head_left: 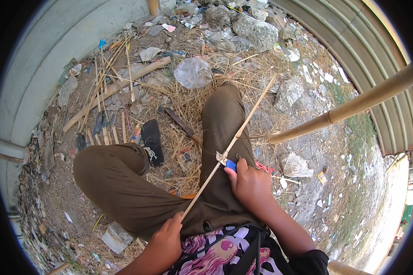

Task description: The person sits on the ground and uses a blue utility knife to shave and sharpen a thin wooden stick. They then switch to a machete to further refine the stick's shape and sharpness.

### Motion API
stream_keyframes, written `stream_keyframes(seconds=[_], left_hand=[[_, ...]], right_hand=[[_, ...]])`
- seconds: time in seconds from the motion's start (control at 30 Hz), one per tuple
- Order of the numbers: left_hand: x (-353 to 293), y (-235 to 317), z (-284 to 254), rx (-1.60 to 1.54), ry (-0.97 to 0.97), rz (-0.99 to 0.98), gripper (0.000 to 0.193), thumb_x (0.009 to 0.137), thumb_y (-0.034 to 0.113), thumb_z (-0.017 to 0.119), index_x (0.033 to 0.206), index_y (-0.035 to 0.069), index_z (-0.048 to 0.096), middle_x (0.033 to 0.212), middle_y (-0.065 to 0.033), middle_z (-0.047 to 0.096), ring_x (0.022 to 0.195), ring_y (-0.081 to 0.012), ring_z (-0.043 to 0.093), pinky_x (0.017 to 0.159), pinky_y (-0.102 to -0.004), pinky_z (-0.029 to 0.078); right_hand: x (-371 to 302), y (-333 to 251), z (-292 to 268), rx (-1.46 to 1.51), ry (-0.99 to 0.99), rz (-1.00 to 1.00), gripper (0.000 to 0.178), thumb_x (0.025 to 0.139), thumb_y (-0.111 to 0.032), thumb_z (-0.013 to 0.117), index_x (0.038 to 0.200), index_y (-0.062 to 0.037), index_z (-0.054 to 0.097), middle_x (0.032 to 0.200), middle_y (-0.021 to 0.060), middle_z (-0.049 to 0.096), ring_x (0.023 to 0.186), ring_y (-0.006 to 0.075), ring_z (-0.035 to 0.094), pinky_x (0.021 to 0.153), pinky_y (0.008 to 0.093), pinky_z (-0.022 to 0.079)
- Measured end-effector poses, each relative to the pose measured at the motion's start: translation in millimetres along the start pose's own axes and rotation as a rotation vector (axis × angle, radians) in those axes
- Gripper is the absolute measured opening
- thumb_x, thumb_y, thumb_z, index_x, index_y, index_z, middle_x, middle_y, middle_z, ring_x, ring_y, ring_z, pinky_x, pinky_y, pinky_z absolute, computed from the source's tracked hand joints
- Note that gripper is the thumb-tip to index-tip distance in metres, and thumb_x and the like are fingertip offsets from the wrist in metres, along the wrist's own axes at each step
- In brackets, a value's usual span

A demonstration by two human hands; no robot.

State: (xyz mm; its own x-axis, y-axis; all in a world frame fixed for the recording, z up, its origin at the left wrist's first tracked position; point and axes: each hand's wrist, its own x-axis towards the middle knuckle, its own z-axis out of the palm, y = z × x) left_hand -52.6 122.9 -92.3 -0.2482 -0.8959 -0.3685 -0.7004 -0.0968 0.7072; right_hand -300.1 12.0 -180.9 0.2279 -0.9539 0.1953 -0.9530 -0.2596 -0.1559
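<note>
My left hand (164,243) is closed round the lower end of a thin bamboo strip (253,111), which slants up and away across my right thigh. Halfway along it, my right hand (252,181) grips a small blue-handled tool (231,165), thumb and fingers wrapped round it. The tool meets the strip at a clump of pale curled shavings (222,158), which hides its working end. A machete (182,124) with a dark blade lies on dry straw just left of my right knee.
A thick bamboo pole (344,111) slants in from the right, its end near my right leg. Left lie a bamboo length (117,89) and several thin strips (129,68). A clear plastic bag (192,72), rocks (256,32) and litter lie ahead, between a pale wall (46,59) and corrugated sheeting (348,32).
</note>
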Motion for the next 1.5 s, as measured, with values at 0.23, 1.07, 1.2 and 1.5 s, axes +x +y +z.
stream_keyframes(seconds=[0.23, 1.07, 1.2, 1.5], left_hand=[[-55, -25, 6, -0.002, 0.045, -0.072, 0.037, 0.106, 0.014, 0.044, 0.142, 0.007, 0.05, 0.117, -0.0305, 0.063, 0.107, -0.0482, 0.062, 0.09, -0.0503, 0.05], [131, -11, 33, -0.718, -0.107, -0.113, 0.033, 0.112, 0.033, 0.042, 0.115, 0.006, 0.061, 0.07, 0.0054, 0.042, 0.06, -0.0021, 0.035, 0.052, -0.0191, 0.032], [138, -10, 44, -0.673, -0.047, -0.044, 0.033, 0.112, 0.033, 0.043, 0.111, 0.006, 0.06, 0.07, 0.0051, 0.043, 0.058, -0.0023, 0.037, 0.05, -0.0199, 0.031], [100, -11, 35, -0.686, -0.099, -0.129, 0.032, 0.113, 0.032, 0.043, 0.108, 0.005, 0.059, 0.071, 0.0035, 0.047, 0.058, -0.0033, 0.039, 0.053, -0.0218, 0.034]], right_hand=[[0, -5, 5, -0.011, 0.048, 0.041, 0.045, 0.097, -0.051, 0.063, 0.078, -0.0115, 0.052, 0.053, 0.0062, 0.057, 0.042, 0.0252, 0.06, 0.037, 0.039, 0.043], [9, -7, -10, 0.12, -0.131, -0.015, 0.042, 0.101, -0.044, 0.059, 0.083, -0.007, 0.053, 0.055, 0.0127, 0.06, 0.045, 0.0322, 0.061, 0.042, 0.0425, 0.047], [8, -4, -13, 0.113, -0.161, -0.042, 0.042, 0.102, -0.045, 0.058, 0.084, -0.0073, 0.053, 0.057, 0.0127, 0.061, 0.045, 0.0317, 0.062, 0.041, 0.0426, 0.047], [7, 3, -9, 0.059, -0.105, -0.005, 0.047, 0.099, -0.051, 0.059, 0.079, -0.0098, 0.053, 0.052, 0.0078, 0.058, 0.042, 0.0272, 0.061, 0.037, 0.0397, 0.045]])
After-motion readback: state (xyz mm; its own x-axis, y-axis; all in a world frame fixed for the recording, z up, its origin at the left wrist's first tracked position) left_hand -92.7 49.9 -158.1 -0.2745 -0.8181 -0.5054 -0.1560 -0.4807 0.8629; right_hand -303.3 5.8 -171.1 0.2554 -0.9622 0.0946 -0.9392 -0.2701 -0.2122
